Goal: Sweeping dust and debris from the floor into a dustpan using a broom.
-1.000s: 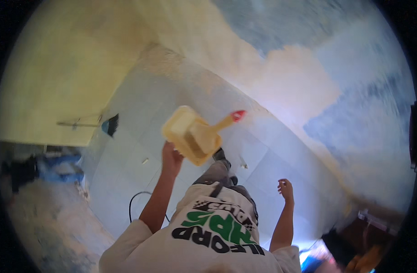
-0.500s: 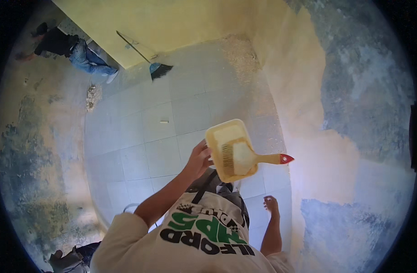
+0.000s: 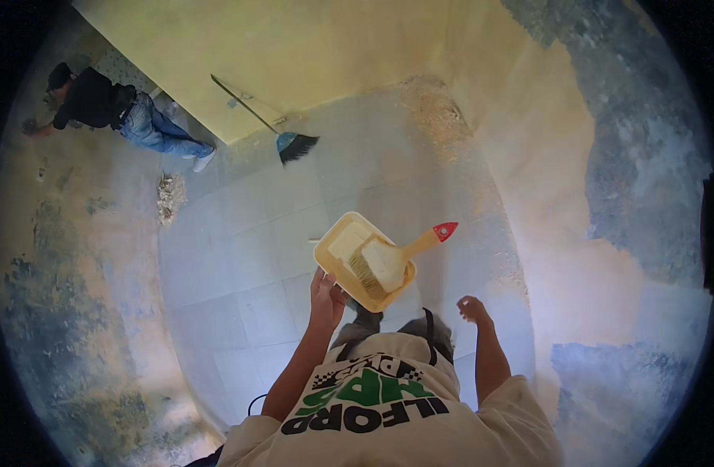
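We judge the surfaces only partly even: the cream and blue-grey right-hand wall (image 3: 637, 171) is uneven, the tan and blue left-hand wall (image 3: 61, 311) is mottled, yet the plain yellow far wall (image 3: 294, 47) looks uniform. Below us spreads the grey tiled floor (image 3: 224, 249). A co-worker in a dark top and blue jeans (image 3: 100, 97) reaches toward the left-hand wall. A black-bristled, long-handled broom (image 3: 297, 147) is by the yellow wall. We grip the pale yellow rectangular tray (image 3: 337, 247) by its near-left edge with our left hand (image 3: 326, 297); the broad red-tipped wooden-handled brush (image 3: 417, 247) lies across it, off every wall. Our right hand (image 3: 473, 310) is loosely curled, with nothing visible in it.
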Action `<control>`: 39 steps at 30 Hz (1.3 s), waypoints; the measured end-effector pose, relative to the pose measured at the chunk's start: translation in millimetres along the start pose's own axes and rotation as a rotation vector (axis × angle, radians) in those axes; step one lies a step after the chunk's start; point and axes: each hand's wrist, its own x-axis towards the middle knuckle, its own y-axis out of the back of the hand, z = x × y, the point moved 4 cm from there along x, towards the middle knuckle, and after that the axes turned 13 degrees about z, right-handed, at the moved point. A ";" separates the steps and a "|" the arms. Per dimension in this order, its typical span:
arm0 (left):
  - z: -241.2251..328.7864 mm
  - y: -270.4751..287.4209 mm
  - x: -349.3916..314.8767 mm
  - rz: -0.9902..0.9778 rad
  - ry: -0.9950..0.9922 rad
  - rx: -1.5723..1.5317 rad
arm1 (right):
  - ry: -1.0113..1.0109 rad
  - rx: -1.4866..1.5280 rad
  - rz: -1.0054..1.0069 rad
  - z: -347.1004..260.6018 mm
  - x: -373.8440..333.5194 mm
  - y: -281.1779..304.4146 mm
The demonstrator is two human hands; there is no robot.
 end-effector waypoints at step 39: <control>678.5 133.2 658.6 0.313 0.012 -0.003 | -0.209 1.182 -0.368 -1134.2 417.5 -474.7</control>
